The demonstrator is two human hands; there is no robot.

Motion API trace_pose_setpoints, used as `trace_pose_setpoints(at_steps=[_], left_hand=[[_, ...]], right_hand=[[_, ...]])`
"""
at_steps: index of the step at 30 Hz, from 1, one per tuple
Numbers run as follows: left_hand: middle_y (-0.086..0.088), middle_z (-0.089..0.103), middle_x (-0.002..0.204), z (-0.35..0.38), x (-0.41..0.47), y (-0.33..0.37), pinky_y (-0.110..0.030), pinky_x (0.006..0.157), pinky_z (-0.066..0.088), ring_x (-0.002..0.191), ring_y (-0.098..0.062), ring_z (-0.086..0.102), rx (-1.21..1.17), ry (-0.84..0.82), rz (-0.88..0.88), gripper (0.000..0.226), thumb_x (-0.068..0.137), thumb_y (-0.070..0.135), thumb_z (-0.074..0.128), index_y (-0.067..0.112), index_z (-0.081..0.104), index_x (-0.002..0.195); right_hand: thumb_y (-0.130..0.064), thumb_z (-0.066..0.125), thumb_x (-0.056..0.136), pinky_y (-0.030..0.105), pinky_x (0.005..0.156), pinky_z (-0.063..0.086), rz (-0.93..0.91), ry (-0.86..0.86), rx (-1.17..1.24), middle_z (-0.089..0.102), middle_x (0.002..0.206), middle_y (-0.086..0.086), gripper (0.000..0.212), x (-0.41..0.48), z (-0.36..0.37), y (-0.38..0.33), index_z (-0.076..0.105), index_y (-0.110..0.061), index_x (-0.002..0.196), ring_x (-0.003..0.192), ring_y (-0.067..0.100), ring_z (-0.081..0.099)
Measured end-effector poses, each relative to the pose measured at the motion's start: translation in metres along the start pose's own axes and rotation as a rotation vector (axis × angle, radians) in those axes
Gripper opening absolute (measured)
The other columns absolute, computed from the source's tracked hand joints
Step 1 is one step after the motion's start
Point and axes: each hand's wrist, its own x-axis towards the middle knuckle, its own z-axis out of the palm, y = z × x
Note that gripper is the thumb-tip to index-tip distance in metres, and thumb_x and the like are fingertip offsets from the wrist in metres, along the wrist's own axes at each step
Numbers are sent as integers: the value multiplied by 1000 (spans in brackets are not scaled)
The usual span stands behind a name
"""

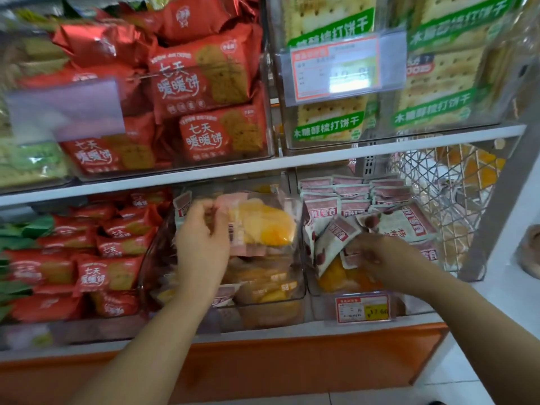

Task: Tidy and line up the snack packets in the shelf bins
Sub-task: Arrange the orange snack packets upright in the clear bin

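gripping yellow packet (264,225) with left hand (201,239); right hand (378,255) pinches maroon packet (336,239).

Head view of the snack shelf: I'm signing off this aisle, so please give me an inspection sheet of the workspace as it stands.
Surface: lower shelf, white front edge, clear bins side by side.
Job's things: mango packet raised over the middle bin; maroon packets stand in rows at the back of the right bin; tilted maroon packet among loose ones in front.
Clutter: yellow packets under the loose maroon ones.
Hands: left hand grips the mango packet; right hand pinches the tilted maroon packet, blurred.
Cables: nothing seen.
Surroundings: red biscuit packets left; green cracker packs above; wire basket right; price tag.
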Motion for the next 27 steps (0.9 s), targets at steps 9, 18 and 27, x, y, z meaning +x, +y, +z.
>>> trace_pose_setpoints(at_steps=[9, 18, 27], left_hand=[[-7, 45, 132, -8, 13, -18, -37, 99, 40, 120, -26, 45, 156, -99, -169, 38, 89, 11, 58, 20, 53, 125], [14, 53, 128, 0, -4, 17, -56, 114, 14, 128, -14, 39, 472, -486, 396, 28, 93, 34, 49, 36, 62, 117], [19, 9, 156, 27, -26, 30, -45, 117, -7, 140, -8, 21, 588, -907, 516, 36, 98, 47, 36, 46, 46, 132]], right_hand=[[-43, 62, 77, 40, 105, 38, -57, -147, -278, 41, 140, -9, 47, 14, 4, -6, 54, -43, 123, 132, 23, 30], [-47, 70, 73, 45, 112, 26, 22, -288, -400, 20, 152, -8, 77, 19, -5, -11, 33, -43, 140, 140, 24, 9], [-57, 63, 75, 44, 111, 24, 29, -152, -533, 17, 152, 0, 80, 21, 11, -3, 27, -34, 144, 139, 30, 16]])
